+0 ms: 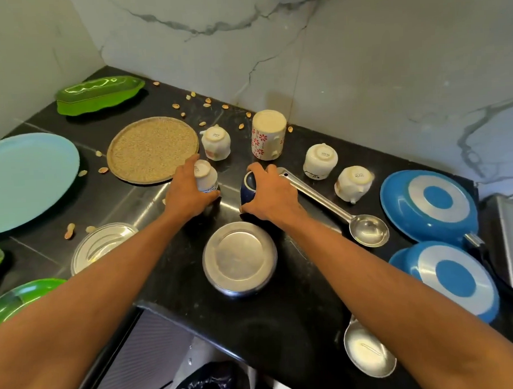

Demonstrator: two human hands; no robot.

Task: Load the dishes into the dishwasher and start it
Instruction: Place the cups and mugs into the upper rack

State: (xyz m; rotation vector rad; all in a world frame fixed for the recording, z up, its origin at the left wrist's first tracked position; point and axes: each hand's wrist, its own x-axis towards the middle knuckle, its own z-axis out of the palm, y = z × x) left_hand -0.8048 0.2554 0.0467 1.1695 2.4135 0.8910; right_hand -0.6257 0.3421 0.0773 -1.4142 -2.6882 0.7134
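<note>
While both cups stood mouth-down mid-worktop [284, 310], your left hand [187, 194] had its grip curled round the white cup [206, 179] and your right hand [274, 193] round the blue cup [247, 191]. Long axes ran near vertical, bases up. Risk: the ladle [323, 200] handle lay just beside the right hand, so a lift could have dragged it. The glazed sides could have slipped.

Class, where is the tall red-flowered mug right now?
Head view, centre: the mug stands upside down on the black counter near the wall, just beyond the right hand.
</note>
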